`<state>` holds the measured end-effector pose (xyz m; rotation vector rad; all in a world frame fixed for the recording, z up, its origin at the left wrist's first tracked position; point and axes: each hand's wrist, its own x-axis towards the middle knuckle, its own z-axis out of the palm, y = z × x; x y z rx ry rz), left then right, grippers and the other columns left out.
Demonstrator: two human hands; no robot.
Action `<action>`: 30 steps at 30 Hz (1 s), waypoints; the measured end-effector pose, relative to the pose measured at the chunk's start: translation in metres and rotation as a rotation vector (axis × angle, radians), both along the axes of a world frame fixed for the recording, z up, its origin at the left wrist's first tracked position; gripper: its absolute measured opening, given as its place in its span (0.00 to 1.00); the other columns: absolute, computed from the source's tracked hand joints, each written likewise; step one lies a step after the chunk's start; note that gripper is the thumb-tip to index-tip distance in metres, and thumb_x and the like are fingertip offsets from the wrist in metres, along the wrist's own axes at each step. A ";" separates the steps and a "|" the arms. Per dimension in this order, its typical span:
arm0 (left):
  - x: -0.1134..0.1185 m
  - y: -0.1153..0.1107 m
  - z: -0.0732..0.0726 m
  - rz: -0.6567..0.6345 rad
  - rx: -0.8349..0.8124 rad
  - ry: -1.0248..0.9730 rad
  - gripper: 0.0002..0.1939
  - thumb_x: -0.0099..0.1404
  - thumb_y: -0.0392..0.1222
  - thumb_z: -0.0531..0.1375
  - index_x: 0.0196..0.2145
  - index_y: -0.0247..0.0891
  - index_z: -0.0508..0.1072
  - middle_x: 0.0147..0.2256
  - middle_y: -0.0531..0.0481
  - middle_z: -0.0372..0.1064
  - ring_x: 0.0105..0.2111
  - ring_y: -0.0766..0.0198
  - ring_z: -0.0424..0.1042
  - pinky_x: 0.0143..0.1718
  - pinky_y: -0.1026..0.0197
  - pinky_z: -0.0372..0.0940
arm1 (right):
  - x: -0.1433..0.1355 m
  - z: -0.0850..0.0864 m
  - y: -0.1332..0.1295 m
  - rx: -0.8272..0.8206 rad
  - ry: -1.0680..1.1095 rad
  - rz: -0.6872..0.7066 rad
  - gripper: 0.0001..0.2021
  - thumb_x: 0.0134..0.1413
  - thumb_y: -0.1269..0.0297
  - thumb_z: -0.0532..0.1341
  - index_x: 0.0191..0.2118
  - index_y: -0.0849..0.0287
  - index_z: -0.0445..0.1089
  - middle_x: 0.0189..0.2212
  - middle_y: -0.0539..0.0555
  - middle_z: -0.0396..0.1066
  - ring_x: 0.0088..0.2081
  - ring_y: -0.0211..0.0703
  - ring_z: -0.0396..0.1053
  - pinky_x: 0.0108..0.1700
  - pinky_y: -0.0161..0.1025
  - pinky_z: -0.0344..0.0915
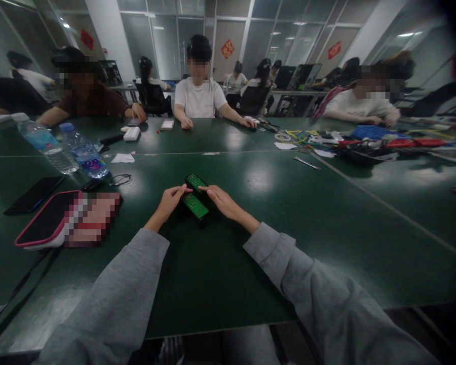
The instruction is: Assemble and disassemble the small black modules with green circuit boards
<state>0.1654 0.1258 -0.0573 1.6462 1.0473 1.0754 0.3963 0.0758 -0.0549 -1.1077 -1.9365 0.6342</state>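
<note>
Between my hands on the green table lie two green circuit boards, a far circuit board and a near circuit board, both with dark edges or a black casing around them. My left hand grips the left side where the two boards meet, its thumb and fingers closed together there. From the right, my right hand has its fingertips on the right edge of the far board, fingers close together. What lies under the boards is hidden by their dark rims.
To the left are a pink-edged case, a black phone and two water bottles. A wrench lies right of centre, before a heap of cables and tools. People sit across the table.
</note>
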 end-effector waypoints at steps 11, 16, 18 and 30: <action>0.000 -0.004 0.007 -0.080 -0.004 0.102 0.26 0.67 0.61 0.57 0.31 0.35 0.80 0.18 0.53 0.69 0.22 0.66 0.69 0.36 0.60 0.64 | 0.001 -0.006 0.004 0.072 -0.085 0.039 0.24 0.70 0.46 0.51 0.64 0.53 0.64 0.56 0.58 0.67 0.59 0.46 0.65 0.63 0.50 0.60; 0.001 -0.002 0.004 -0.107 -0.035 0.005 0.23 0.67 0.59 0.58 0.34 0.34 0.78 0.24 0.51 0.72 0.24 0.65 0.72 0.33 0.60 0.66 | 0.000 -0.003 0.001 0.079 -0.132 0.034 0.24 0.69 0.48 0.54 0.64 0.53 0.62 0.58 0.58 0.66 0.59 0.48 0.65 0.63 0.51 0.61; 0.002 0.000 0.002 -0.094 -0.014 -0.020 0.22 0.67 0.57 0.59 0.39 0.33 0.78 0.30 0.47 0.75 0.27 0.65 0.73 0.34 0.60 0.67 | 0.000 -0.002 -0.001 0.092 -0.144 0.033 0.24 0.69 0.48 0.54 0.64 0.54 0.62 0.57 0.58 0.66 0.59 0.48 0.65 0.63 0.51 0.62; 0.002 0.007 -0.012 -0.011 0.172 0.069 0.25 0.68 0.47 0.59 0.61 0.42 0.67 0.65 0.38 0.57 0.46 0.56 0.75 0.46 0.50 0.72 | -0.003 -0.004 -0.003 0.121 -0.385 -0.046 0.27 0.69 0.48 0.53 0.68 0.52 0.55 0.59 0.61 0.63 0.57 0.53 0.67 0.58 0.56 0.67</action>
